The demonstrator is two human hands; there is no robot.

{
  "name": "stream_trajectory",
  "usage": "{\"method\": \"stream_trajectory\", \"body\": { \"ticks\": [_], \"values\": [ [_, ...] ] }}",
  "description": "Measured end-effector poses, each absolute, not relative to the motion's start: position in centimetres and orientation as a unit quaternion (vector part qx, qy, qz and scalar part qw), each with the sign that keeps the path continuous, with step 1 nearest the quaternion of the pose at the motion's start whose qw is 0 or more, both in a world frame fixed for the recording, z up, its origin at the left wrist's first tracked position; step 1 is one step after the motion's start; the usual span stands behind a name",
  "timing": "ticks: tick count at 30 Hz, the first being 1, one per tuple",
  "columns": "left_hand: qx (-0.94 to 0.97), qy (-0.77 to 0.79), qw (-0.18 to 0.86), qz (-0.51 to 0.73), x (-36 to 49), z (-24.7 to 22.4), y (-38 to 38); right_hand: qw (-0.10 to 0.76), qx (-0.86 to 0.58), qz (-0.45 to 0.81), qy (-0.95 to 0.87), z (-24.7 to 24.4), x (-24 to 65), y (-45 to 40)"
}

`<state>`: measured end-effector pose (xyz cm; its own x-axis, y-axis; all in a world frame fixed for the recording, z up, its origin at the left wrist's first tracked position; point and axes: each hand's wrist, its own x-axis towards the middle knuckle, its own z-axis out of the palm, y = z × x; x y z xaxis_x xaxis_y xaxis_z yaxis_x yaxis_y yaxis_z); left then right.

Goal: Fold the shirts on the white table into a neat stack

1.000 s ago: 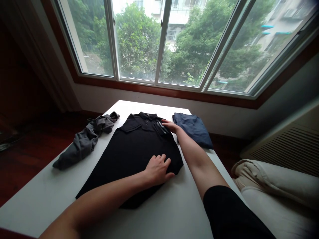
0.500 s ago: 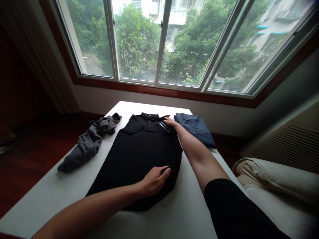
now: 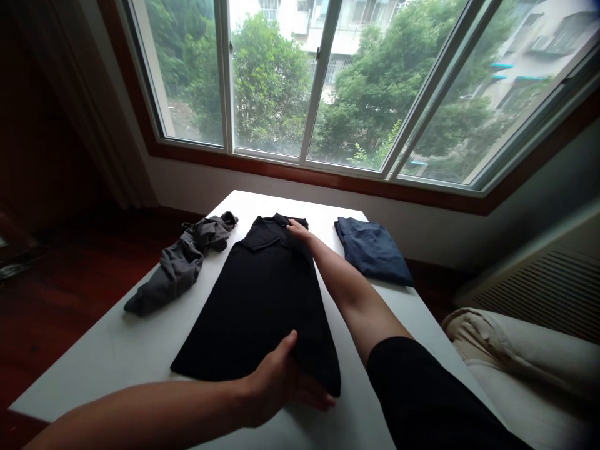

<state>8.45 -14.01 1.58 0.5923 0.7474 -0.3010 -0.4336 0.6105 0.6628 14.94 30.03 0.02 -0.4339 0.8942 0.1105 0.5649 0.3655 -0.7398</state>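
Head view shows, at left, gray cloth (image 3: 182,265) crumpled on the white table (image 3: 107,356). Next, the black shirt (image 3: 262,306) lies in its middle. The left hand (image 3: 276,386) is wide at the shirt's near edge, thumb apart from fingers. The right hand (image 3: 299,232) touches the far end; whether it grips, I cannot tell. At right, blue cloth (image 3: 375,251) lies folded.

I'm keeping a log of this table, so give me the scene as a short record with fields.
Surface: white table, near a window
Middle: black shirt, laid out lengthwise
Left hand: at the shirt's near edge, thumb raised
Right hand: at the shirt's collar end
Left of shirt: crumpled gray garment
Right of shirt: folded navy cloth, apart from it
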Motion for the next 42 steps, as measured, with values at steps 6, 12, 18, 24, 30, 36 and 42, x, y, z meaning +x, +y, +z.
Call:
{"method": "stream_trajectory", "body": {
  "ticks": [6,12,18,24,30,36,42],
  "values": [
    [0.343,0.277,0.854,0.277,7.3,-0.2,-14.1,0.220,-0.529,0.186,-0.798,-2.8,15.3,29.3],
    [0.646,0.416,0.576,0.279,6.6,1.9,-14.1,0.174,-0.548,0.148,-0.805,-5.7,16.5,26.9],
    [0.894,0.404,0.166,0.095,6.2,2.4,-13.5,0.106,-0.561,0.091,-0.816,-6.0,16.3,25.3],
    [0.930,0.351,0.101,0.047,6.8,-0.5,-12.5,0.180,-0.534,0.092,-0.821,-3.8,17.0,24.2],
    [0.924,0.347,0.105,0.122,6.8,-0.3,-13.0,0.194,-0.617,0.037,-0.761,-1.3,18.2,21.3],
    [0.934,0.314,0.080,0.153,6.7,0.1,-13.5,0.044,-0.604,0.083,-0.791,-0.7,17.4,18.7],
    [0.953,0.246,0.141,0.112,6.3,0.0,-13.7,0.124,-0.578,0.002,-0.807,-2.4,16.0,18.0]
  ]
}}
